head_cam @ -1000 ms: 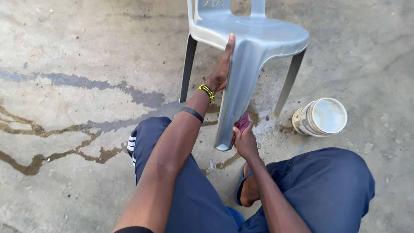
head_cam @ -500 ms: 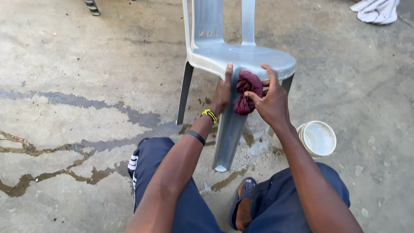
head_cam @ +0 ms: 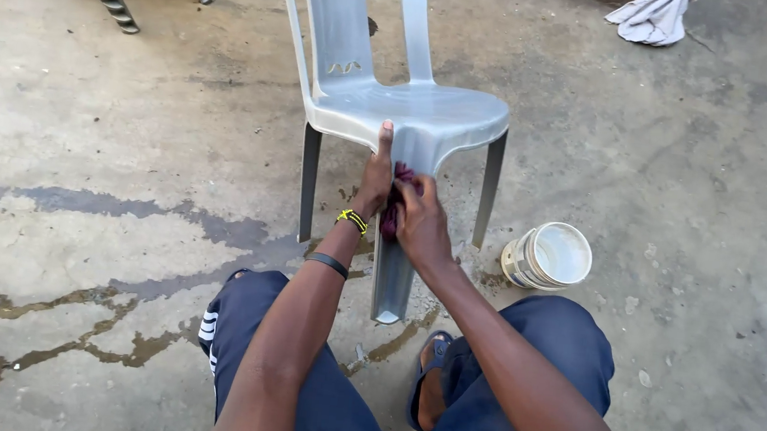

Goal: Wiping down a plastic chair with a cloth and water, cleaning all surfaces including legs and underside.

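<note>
Grey plastic makes up the chair (head_cam: 411, 116), and it stands on the wet concrete floor (head_cam: 114, 127) right in front of the person. Its front leg (head_cam: 394, 272) comes down between the person's two knees.

The left hand (head_cam: 375, 180) lies flat against the top of that leg, with the thumb pointing up to the edge of the seat. The fingers are stretched out and together — they press on the plastic and do not wrap around anything. On that wrist sit a yellow bead bracelet (head_cam: 353, 221) and a black band (head_cam: 327, 263).

The right hand (head_cam: 420, 221) is just beside the left one, on the other side of the same leg. Its fingers are curled tight around a dark red rag (head_cam: 396, 203). The rag is bunched up and squeezed between the right hand and the chair leg, so only a little bit of it peeks out — it touches the leg high up, just under the seat.

Near the right knee a white bucket (head_cam: 548, 255) sits on the floor, tipped so its open mouth shows. Far off at the top lies a pale crumpled cloth (head_cam: 652, 15). The person wears dark blue trousers (head_cam: 538, 349) and a sandal (head_cam: 429, 377). Brown water streaks run across the floor on the left.
</note>
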